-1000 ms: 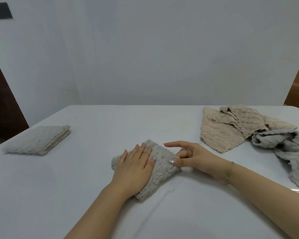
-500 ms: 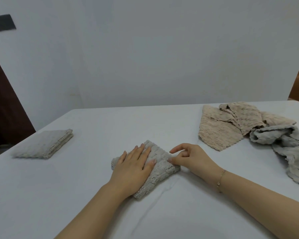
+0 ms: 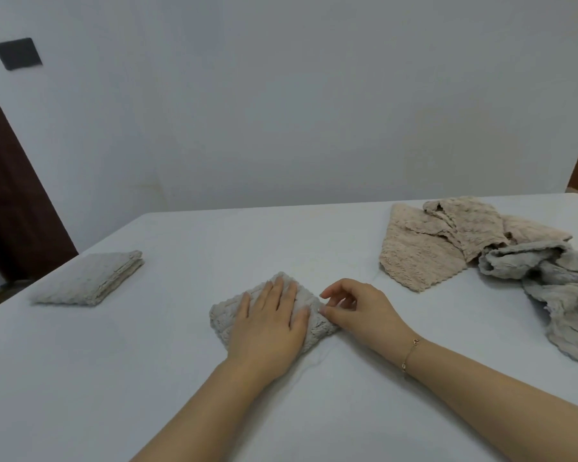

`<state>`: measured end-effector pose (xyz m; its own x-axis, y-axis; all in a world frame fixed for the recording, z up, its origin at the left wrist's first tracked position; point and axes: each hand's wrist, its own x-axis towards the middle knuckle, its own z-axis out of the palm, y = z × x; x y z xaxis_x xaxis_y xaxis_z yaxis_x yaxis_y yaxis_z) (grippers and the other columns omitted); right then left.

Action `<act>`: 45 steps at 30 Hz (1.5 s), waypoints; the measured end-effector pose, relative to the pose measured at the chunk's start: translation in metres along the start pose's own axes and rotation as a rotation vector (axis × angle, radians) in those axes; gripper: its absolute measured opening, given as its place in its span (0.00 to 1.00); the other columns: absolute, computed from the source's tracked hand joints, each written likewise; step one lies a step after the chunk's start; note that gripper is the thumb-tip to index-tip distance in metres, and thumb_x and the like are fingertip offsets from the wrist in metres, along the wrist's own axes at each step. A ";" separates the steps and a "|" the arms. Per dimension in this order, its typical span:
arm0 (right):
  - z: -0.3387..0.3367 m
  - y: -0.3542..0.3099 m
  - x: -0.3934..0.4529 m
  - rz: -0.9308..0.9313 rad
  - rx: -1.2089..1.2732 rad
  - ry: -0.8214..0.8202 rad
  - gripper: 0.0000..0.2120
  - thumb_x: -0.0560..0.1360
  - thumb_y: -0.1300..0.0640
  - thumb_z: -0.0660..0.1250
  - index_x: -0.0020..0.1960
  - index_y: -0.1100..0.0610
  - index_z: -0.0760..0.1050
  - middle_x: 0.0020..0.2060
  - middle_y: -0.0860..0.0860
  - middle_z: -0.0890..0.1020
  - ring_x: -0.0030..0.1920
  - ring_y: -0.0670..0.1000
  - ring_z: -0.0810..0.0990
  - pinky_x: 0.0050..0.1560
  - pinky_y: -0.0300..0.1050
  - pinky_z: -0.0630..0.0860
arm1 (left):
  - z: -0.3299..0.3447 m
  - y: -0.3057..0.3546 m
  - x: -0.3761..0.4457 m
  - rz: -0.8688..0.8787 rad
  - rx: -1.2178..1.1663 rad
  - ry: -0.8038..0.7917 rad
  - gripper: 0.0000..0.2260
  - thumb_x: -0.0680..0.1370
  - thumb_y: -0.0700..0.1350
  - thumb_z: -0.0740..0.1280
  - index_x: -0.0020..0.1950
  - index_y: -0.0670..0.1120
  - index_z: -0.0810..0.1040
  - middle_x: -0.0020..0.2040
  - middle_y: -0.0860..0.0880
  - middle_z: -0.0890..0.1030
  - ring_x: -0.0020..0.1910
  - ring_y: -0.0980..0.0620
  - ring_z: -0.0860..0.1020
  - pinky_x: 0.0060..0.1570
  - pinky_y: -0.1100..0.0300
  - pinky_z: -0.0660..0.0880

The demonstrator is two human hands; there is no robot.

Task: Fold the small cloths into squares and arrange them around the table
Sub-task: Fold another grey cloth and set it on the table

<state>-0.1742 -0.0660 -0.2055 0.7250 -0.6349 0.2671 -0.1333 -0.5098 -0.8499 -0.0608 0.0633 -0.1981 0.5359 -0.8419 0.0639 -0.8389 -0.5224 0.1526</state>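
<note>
A white table (image 3: 314,235) fills the lower half of the frame. At the right edge lies a crumpled grey cloth (image 3: 554,285), touching an unfolded beige cloth (image 3: 424,248) just to its left. At the left sits a folded cloth (image 3: 87,278), well apart from the others. Near the frame's centre lies a second folded grey cloth (image 3: 227,315). The left hand (image 3: 271,325) presses flat on it, fingers straight. The right hand (image 3: 361,308), fingers curled, pinches its right corner. A thin bracelet (image 3: 409,355) circles the right wrist.
</note>
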 end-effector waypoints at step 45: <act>0.015 -0.010 0.000 -0.590 -0.552 -0.268 0.20 0.78 0.46 0.60 0.70 0.44 0.67 0.70 0.40 0.66 0.69 0.40 0.64 0.66 0.32 0.61 | -0.011 -0.119 -0.029 0.383 -0.081 0.467 0.13 0.76 0.53 0.63 0.57 0.53 0.82 0.59 0.57 0.80 0.54 0.58 0.79 0.54 0.67 0.73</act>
<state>-0.1630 -0.0520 -0.2039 0.9055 -0.0527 0.4211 0.0568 -0.9683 -0.2432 0.0244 0.1517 -0.2076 0.1978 -0.8101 0.5520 -0.9802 -0.1668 0.1065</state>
